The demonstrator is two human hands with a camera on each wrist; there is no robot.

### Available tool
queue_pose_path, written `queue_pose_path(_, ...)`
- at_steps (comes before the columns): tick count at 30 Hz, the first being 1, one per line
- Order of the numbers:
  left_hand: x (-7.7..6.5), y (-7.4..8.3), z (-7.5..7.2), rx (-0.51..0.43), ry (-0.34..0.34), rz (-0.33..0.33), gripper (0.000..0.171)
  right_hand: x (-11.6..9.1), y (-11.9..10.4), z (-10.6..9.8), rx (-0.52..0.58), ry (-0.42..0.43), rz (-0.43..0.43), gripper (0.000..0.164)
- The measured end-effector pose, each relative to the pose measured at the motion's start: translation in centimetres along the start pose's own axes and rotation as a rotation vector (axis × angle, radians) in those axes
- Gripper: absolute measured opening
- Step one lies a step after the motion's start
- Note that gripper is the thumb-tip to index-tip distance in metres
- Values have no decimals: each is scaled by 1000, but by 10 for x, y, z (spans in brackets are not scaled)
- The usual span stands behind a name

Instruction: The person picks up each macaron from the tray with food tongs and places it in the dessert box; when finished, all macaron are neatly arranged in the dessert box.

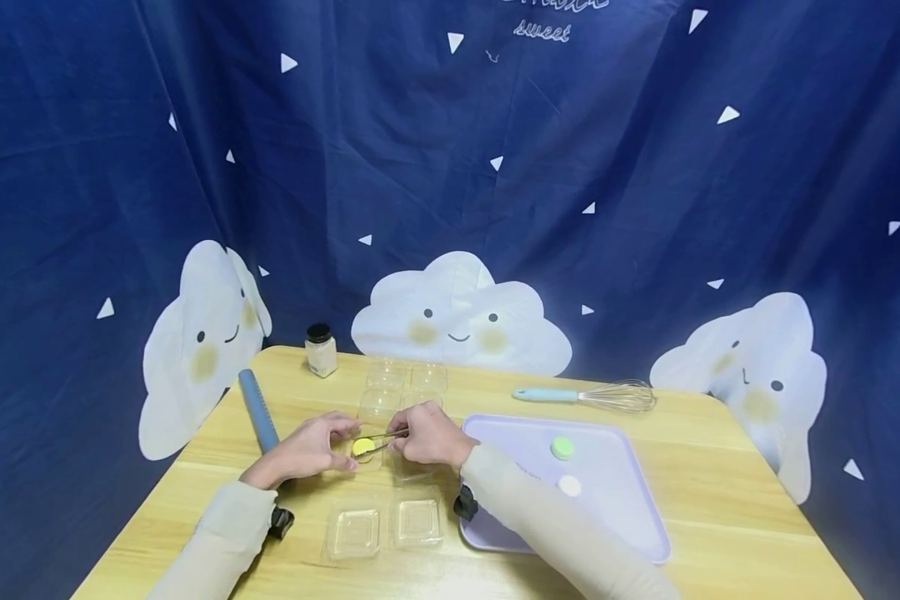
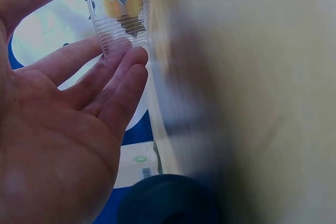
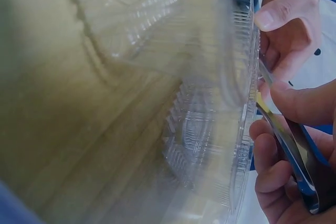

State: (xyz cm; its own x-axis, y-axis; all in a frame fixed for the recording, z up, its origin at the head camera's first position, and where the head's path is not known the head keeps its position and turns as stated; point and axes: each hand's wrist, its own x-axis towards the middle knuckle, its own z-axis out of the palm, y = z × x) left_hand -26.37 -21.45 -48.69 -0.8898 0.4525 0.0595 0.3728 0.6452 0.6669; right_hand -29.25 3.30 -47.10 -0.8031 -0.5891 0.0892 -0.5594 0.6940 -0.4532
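My right hand (image 1: 431,435) grips metal tongs (image 3: 294,148) with serrated tips, which reach left to a small round yellow piece (image 1: 363,447). That piece lies in one compartment of a clear plastic container (image 3: 199,124), also visible through its ribbed wall in the left wrist view. Beside this compartment, my left hand (image 1: 306,450) has its thumb and fingers spread on either side. Its fingertips are right at the container's edge (image 2: 123,43), fingers fairly straight. Closer to me are two clear square compartments (image 1: 355,533) of the plastic packaging.
A lilac tray (image 1: 645,508) on the right bears a green round piece (image 1: 562,448) and a white one (image 1: 569,485). Behind it lies a whisk (image 1: 585,395). A black-lidded jar (image 1: 321,350) stands at the back left, and a blue-grey bar (image 1: 258,408) lies left of my left hand.
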Motion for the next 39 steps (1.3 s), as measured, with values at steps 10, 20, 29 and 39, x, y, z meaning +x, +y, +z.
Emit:
queue_pose_path(10,0,0,1,-11,-1,-14,76,-1,1,-4,-15,-5,0,14)
queue_pose_path(20,0,-2,2,12,16,-53,78,-5,-1,-8,-23,16,-15,17)
queue_pose_path(29,0,-4,6,1,21,-67,80,-10,1,-12,2,6,-16,19)
queue_pose_path(39,0,-3,1,-26,68,-58,84,-13,3,-22,58,56,-50,22)
